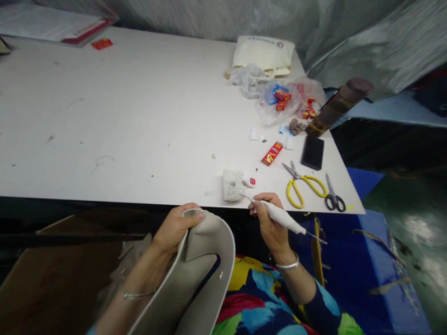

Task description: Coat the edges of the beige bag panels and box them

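My left hand [178,225] grips the upper edge of a beige, leather-like bag piece [206,242], thumb on the inner side, fingers behind. The piece curves open below the table edge, over my lap, and shows a slot and a small metal stud. In my right hand [272,223] is a white-handled pointed tool [281,216], with thin metal sticking out of both ends. Its front tip reaches a worn white block [232,185] at the table's front edge; I cannot tell if it presses in. Beside the block lies a small red-and-white piece [252,181].
Yellow-handled scissors [303,184], small black-handled scissors [334,197], a black phone [312,152] and a red box [272,153] lie to the right. Behind them are a brown bottle [338,107], plastic bags [293,100] and a cream cloth bag [263,53] on the white table [122,107].
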A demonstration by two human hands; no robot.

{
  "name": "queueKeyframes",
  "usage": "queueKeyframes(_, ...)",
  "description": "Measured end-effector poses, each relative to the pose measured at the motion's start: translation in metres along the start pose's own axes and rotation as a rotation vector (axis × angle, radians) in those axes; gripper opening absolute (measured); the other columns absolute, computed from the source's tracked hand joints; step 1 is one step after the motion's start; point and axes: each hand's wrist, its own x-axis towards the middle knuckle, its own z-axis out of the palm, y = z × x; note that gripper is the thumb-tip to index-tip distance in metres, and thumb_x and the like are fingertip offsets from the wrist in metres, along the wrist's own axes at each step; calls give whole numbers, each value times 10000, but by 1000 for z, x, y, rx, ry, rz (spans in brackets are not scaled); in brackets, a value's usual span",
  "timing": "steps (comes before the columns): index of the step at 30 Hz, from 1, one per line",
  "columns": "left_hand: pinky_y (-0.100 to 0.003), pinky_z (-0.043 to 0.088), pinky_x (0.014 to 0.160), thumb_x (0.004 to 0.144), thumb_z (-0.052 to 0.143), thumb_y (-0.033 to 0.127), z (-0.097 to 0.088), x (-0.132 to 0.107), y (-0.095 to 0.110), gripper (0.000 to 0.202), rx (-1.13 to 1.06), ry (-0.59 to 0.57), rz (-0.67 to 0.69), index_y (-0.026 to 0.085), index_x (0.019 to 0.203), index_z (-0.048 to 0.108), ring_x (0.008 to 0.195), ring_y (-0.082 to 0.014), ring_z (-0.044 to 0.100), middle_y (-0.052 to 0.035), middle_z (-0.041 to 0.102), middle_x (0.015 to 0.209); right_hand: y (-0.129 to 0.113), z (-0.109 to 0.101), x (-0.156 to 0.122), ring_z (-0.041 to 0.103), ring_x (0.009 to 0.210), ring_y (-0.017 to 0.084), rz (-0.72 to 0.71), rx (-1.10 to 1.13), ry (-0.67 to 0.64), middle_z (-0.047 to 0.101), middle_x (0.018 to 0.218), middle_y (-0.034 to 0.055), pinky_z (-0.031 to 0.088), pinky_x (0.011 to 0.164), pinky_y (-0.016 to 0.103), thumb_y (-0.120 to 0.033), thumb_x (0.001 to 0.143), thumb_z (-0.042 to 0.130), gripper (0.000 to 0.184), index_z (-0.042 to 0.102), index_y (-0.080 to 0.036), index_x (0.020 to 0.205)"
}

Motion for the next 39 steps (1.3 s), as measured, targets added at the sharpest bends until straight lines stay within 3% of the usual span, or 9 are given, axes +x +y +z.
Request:
queueKeyframes(3, -249, 396, 555, 629, 884, 433, 29, 12, -9, 364, 91, 76, -8, 156, 724, 667, 562, -131, 506, 7, 602, 607, 3, -2, 6, 676, 704, 178, 5, -111, 45, 714, 772, -6, 522, 667, 304, -478, 960, 743, 271, 699, -212, 992)
queueKeyframes(6, -256, 396, 602, 665, 842, 439, 38, 18, -8, 331, 184, 51, -3, 152, 733, 691, 605, -139, 510, 3, 609, 630, 6, -4, 10, 670, 687, 179, 1, -140, 58, 712, 758, -9, 508, 647, 311, -470, 947, 757, 259, 722, -214, 965)
queueKeyframes(19, -292, 427, 711, 715, 777, 408, 47, 27, -6, 242, 342, -143, -17, 174, 759, 733, 696, -187, 563, -16, 665, 690, 15, -3, 17, 700, 737, 187, -4, -116, -21, 735, 813, 0, 536, 709, 322, -427, 973, 733, 198, 724, -229, 976)
queueKeyframes(39, -314, 458, 741, 697, 789, 389, 51, 25, -7, 230, 284, -150, -40, 176, 767, 740, 708, -195, 592, -20, 695, 717, 4, 2, 22, 648, 695, 166, -121, -189, -45, 712, 804, -3, 532, 713, 308, -406, 988, 720, 176, 720, -233, 958)
